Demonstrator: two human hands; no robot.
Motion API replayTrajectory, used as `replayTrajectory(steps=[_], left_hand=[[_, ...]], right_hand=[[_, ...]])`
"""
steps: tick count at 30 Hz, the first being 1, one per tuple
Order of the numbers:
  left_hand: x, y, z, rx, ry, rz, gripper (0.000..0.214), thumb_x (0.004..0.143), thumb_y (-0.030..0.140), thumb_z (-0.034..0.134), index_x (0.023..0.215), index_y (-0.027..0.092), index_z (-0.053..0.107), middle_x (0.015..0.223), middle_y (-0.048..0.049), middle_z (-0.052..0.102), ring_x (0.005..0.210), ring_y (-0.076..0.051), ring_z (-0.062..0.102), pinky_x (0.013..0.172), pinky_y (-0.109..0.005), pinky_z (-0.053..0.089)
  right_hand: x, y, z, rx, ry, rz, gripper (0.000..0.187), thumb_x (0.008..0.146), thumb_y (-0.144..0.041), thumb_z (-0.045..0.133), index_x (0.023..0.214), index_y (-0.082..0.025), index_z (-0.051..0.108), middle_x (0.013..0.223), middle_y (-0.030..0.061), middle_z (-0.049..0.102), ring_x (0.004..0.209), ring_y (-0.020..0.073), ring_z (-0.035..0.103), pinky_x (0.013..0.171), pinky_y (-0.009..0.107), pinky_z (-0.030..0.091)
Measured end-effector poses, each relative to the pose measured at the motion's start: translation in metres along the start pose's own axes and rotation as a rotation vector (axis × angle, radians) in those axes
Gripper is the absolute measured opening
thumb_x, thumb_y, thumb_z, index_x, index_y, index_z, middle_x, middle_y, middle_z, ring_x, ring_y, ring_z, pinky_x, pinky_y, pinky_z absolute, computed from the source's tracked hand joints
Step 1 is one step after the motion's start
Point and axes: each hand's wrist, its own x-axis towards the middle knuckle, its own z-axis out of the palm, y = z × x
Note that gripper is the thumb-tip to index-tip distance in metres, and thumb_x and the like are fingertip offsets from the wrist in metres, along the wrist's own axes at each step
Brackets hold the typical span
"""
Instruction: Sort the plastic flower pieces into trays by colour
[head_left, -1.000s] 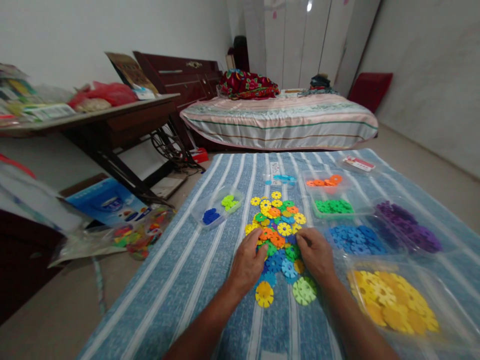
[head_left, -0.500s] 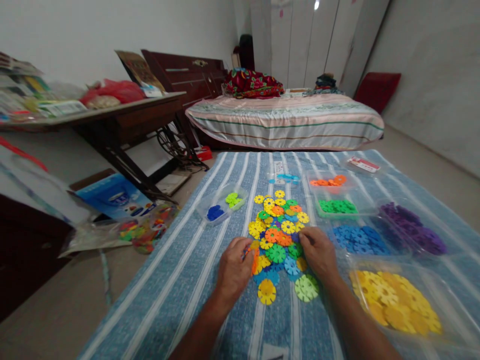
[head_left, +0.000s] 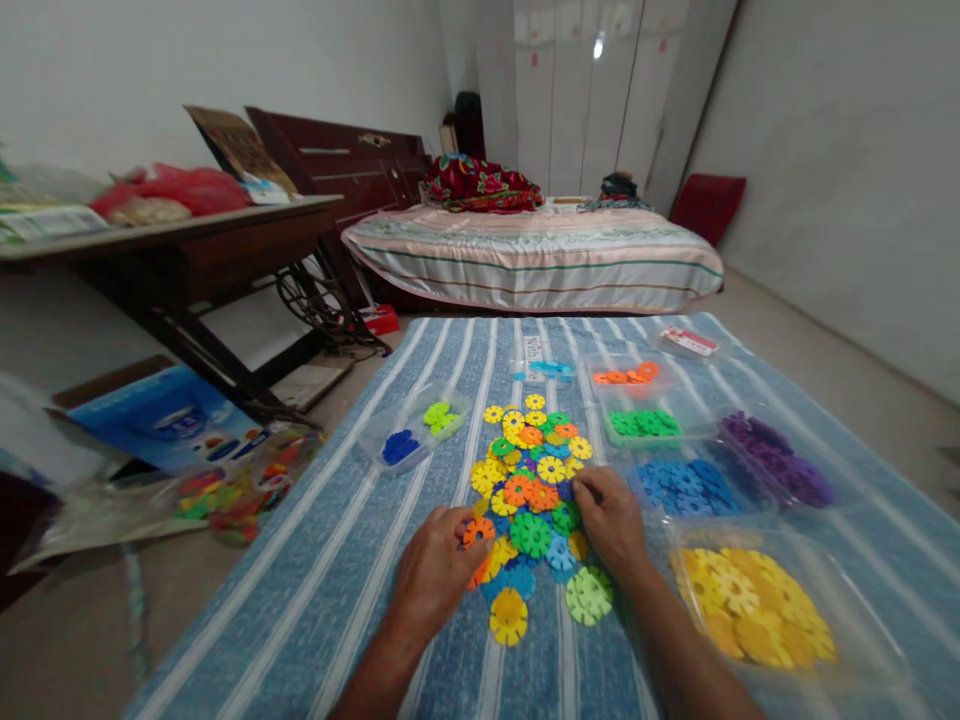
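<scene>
Orange disc [head_left: 478, 533]: round, notched; left hand [head_left: 435, 562] pinched it.
Right hand [head_left: 611, 515]: curled at disc pile [head_left: 541, 495]; grip was unclear.

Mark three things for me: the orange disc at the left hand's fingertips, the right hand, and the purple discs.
Orange disc [head_left: 478, 533]: head view, middle of its face.
Right hand [head_left: 613, 520]: head view, back of the hand.
Purple discs [head_left: 778, 461]: head view, middle of the heap.

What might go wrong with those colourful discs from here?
The right forearm lies close to the tub of yellow discs and might nudge it. The orange disc in the left hand could slip. The right hand is at the edge of the mixed pile, so a sweep might scatter overlapping discs.
</scene>
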Motion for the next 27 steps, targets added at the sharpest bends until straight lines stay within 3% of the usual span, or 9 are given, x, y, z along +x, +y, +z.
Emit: replayTrajectory(steps=[6, 10, 14, 17, 20, 23, 27], left_hand=[[0.004, 0.0, -0.007, -0.055, -0.007, -0.032, 0.025, 0.066, 0.036, 0.06, 0.081, 0.017, 0.068, 0.073, -0.0021, 0.061, 0.07, -0.02, 0.058, 0.064, -0.029, 0.043], [0.008, 0.001, -0.013, -0.224, -0.117, -0.064, 0.027, 0.067, 0.043, 0.057, 0.069, 0.016, 0.065, 0.059, 0.001, 0.056, 0.059, -0.016, 0.054, 0.055, -0.026, 0.038], [0.024, 0.018, -0.025, -0.391, -0.168, -0.094, 0.031, 0.064, 0.047, 0.061, 0.063, 0.016, 0.061, 0.053, 0.0031, 0.053, 0.05, -0.012, 0.048, 0.048, -0.022, 0.034], [0.045, 0.044, -0.027, -0.457, -0.209, -0.105, 0.03, 0.064, 0.045, 0.064, 0.062, 0.015, 0.058, 0.045, 0.0053, 0.049, 0.042, -0.008, 0.042, 0.043, -0.02, 0.031], [0.077, 0.078, -0.015, -0.521, -0.276, -0.092, 0.024, 0.064, 0.036, 0.068, 0.062, 0.015, 0.057, 0.046, 0.0046, 0.052, 0.04, -0.007, 0.045, 0.041, -0.018, 0.032], [0.114, 0.124, 0.003, -0.588, -0.289, -0.075, 0.017, 0.067, 0.025, 0.069, 0.063, 0.013, 0.057, 0.048, 0.0031, 0.055, 0.042, -0.007, 0.049, 0.04, -0.016, 0.033], [0.155, 0.188, 0.019, -0.738, -0.244, -0.017, 0.014, 0.068, 0.013, 0.069, 0.078, 0.011, 0.06, 0.061, -0.0007, 0.063, 0.055, -0.01, 0.062, 0.053, -0.019, 0.048]], right_hand=[[0.002, 0.001, 0.004, 0.009, 0.011, -0.014, 0.019, 0.083, -0.027, 0.048, 0.076, -0.02, 0.064, 0.079, 0.0038, 0.064, 0.08, 0.0194, 0.058, 0.075, 0.03, 0.043], [0.002, -0.001, 0.006, -0.002, 0.034, -0.027, 0.018, 0.083, -0.024, 0.049, 0.074, -0.021, 0.064, 0.078, 0.0032, 0.064, 0.079, 0.0187, 0.058, 0.073, 0.029, 0.043], [0.003, -0.002, 0.007, -0.014, 0.047, -0.033, 0.018, 0.083, -0.023, 0.048, 0.073, -0.021, 0.064, 0.077, 0.0026, 0.064, 0.078, 0.0187, 0.058, 0.073, 0.029, 0.043], [0.003, 0.001, 0.009, -0.01, 0.043, -0.032, 0.018, 0.083, -0.023, 0.048, 0.074, -0.021, 0.064, 0.078, 0.0028, 0.064, 0.078, 0.0185, 0.058, 0.074, 0.03, 0.043], [0.003, 0.003, 0.011, -0.001, 0.035, -0.033, 0.018, 0.083, -0.023, 0.048, 0.074, -0.021, 0.063, 0.078, 0.0029, 0.064, 0.078, 0.0184, 0.057, 0.074, 0.03, 0.043], [0.003, 0.004, 0.011, 0.004, 0.026, -0.029, 0.018, 0.083, -0.022, 0.048, 0.074, -0.021, 0.063, 0.078, 0.0029, 0.064, 0.076, 0.0183, 0.057, 0.074, 0.03, 0.042], [0.004, 0.004, 0.01, -0.004, 0.018, -0.023, 0.018, 0.084, -0.022, 0.048, 0.075, -0.021, 0.064, 0.077, 0.0029, 0.063, 0.076, 0.0184, 0.057, 0.073, 0.03, 0.042]])
